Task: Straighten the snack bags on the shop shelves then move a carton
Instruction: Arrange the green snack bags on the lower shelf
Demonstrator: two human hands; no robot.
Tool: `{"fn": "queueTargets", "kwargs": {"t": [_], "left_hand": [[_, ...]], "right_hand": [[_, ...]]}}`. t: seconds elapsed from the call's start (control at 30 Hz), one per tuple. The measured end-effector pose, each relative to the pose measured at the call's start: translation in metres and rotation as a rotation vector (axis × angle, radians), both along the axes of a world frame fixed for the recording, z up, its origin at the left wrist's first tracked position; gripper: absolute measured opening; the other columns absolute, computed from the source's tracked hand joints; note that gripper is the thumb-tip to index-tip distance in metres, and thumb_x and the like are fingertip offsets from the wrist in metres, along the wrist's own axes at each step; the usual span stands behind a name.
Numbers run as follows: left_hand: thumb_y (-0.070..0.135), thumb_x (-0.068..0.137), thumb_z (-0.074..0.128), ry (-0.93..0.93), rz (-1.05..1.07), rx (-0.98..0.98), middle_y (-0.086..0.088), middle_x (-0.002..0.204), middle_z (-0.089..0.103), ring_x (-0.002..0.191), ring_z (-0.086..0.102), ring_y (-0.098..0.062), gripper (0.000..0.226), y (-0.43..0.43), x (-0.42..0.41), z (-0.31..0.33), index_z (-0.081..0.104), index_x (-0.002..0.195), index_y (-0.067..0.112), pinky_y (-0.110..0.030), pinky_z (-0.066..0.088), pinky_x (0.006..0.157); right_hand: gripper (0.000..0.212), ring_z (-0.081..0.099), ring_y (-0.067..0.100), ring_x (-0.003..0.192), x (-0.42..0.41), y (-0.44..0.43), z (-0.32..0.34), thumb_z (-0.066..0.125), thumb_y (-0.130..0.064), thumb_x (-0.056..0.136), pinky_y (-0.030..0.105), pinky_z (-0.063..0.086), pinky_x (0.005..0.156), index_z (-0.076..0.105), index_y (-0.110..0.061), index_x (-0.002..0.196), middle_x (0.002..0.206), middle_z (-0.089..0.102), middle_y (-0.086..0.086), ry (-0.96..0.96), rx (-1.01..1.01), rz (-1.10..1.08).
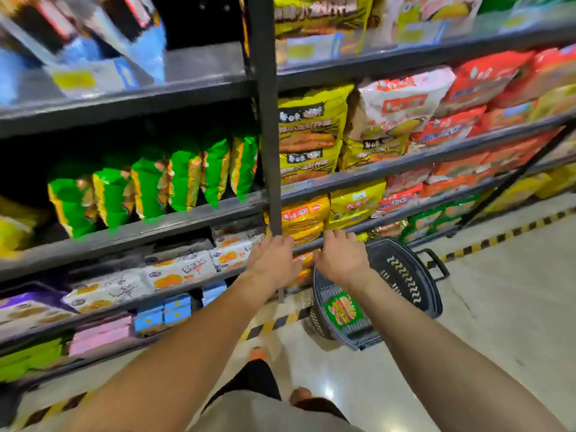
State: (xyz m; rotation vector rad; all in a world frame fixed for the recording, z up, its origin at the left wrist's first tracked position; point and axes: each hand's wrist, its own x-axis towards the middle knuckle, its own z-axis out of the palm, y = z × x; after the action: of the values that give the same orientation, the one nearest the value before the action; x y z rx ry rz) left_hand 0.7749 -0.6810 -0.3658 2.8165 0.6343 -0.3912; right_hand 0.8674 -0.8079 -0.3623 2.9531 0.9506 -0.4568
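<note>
head view: shop aisle, dark metal shelves (124, 235) in two bays split by a black upright post (268, 135); top of the frame is motion-blurred.
left hand (272, 260): at the foot of the post, back of the hand up, fingers bent forward onto the edge of a low shelf. Tips are hidden, so can't tell if it grips anything.
right hand (341, 257): just beside the left, not touching it, fingers bent over the same edge. Grip also unclear.
orange snack bags (304, 215): orange-yellow with a red label band, lying stacked in the right bay next to the post, directly beyond both hands.
yellow bag (355, 204): just right of the orange ones, same shelf.
green snack bags (149, 182): glossy green with yellow zigzag edges, standing edge-on in a row, left bay, one shelf up.
yellow snack bags (311, 132): dark label strip, stacked in the right bay against the post.
white-and-red bags (402, 101): beside the yellow stack, tilted.
red bags (486, 79): further right, piled.
biscuit packs (180, 271): white with orange print, lying flat in the left bay, low shelf.
basket (402, 275): black plastic, on the floor (467, 307) under the right forearm, holds a green pack (343, 310).
</note>
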Motion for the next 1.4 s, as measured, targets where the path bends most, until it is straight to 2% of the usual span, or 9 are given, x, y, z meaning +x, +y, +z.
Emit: {"fn": "queueTargets", "kwargs": {"t": [0.13, 0.3, 0.6, 0.73, 1.0, 1.27, 1.4], "left_hand": [[0.050, 0.099, 0.055, -0.073, 0.123, 0.056, -0.009, 0.141, 0.060, 0.132, 0.052, -0.036, 0.049, 0.039, -0.062, 0.043, 0.056, 0.138, 0.020, -0.045, 0.042, 0.107], [0.054, 0.100, 0.054, -0.140, 0.249, 0.104, -0.009, 0.147, 0.055, 0.137, 0.048, -0.035, 0.057, 0.090, -0.142, 0.080, 0.051, 0.143, 0.018, -0.046, 0.039, 0.112], [0.051, 0.102, 0.051, -0.190, 0.363, 0.112, -0.008, 0.149, 0.054, 0.139, 0.048, -0.032, 0.058, 0.161, -0.306, 0.117, 0.046, 0.149, 0.017, -0.046, 0.041, 0.111], [0.052, 0.104, 0.049, -0.205, 0.402, 0.095, -0.006, 0.158, 0.045, 0.145, 0.042, -0.031, 0.066, 0.186, -0.347, 0.126, 0.036, 0.158, 0.017, -0.047, 0.037, 0.115], [0.048, 0.104, 0.051, -0.280, 0.448, 0.103, -0.009, 0.156, 0.046, 0.143, 0.043, -0.032, 0.064, 0.212, -0.355, 0.131, 0.037, 0.158, 0.016, -0.046, 0.038, 0.114], [0.048, 0.103, 0.053, -0.314, 0.494, 0.144, -0.007, 0.155, 0.048, 0.142, 0.044, -0.030, 0.064, 0.228, -0.309, 0.137, 0.038, 0.156, 0.015, -0.046, 0.039, 0.114], [0.049, 0.102, 0.057, -0.376, 0.531, 0.089, -0.006, 0.157, 0.046, 0.140, 0.045, -0.031, 0.069, 0.235, -0.289, 0.129, 0.035, 0.158, 0.015, -0.045, 0.041, 0.112]], "right_hand": [[0.051, 0.048, 0.039, 0.136, -0.049, 0.048, 0.044, 0.048, -0.045, 0.104, 0.050, 0.042, 0.108, 0.045, -0.014, 0.145, 0.145, 0.052, 0.014, -0.096, 0.047, 0.140], [0.054, 0.049, 0.038, 0.133, -0.124, 0.106, 0.082, 0.052, -0.046, 0.101, 0.047, 0.042, 0.106, 0.046, -0.012, 0.142, 0.143, 0.053, 0.014, -0.198, 0.088, 0.280], [0.058, 0.039, 0.037, 0.142, -0.271, 0.183, 0.126, 0.045, -0.048, 0.106, 0.050, 0.037, 0.113, 0.038, -0.010, 0.150, 0.153, 0.044, 0.015, -0.231, 0.082, 0.390], [0.061, 0.039, 0.036, 0.143, -0.310, 0.209, 0.132, 0.045, -0.049, 0.106, 0.052, 0.037, 0.114, 0.036, -0.011, 0.153, 0.154, 0.044, 0.014, -0.235, 0.069, 0.439], [0.060, 0.046, 0.036, 0.137, -0.312, 0.244, 0.137, 0.048, -0.049, 0.104, 0.051, 0.038, 0.112, 0.040, -0.013, 0.151, 0.150, 0.049, 0.013, -0.313, 0.119, 0.490], [0.062, 0.042, 0.036, 0.141, -0.264, 0.266, 0.138, 0.050, -0.047, 0.104, 0.049, 0.038, 0.115, 0.038, -0.011, 0.152, 0.154, 0.044, 0.014, -0.296, 0.210, 0.514], [0.069, 0.033, 0.036, 0.149, -0.245, 0.278, 0.130, 0.050, -0.049, 0.104, 0.049, 0.031, 0.121, 0.030, -0.011, 0.159, 0.163, 0.034, 0.015, -0.278, 0.264, 0.518]]}}
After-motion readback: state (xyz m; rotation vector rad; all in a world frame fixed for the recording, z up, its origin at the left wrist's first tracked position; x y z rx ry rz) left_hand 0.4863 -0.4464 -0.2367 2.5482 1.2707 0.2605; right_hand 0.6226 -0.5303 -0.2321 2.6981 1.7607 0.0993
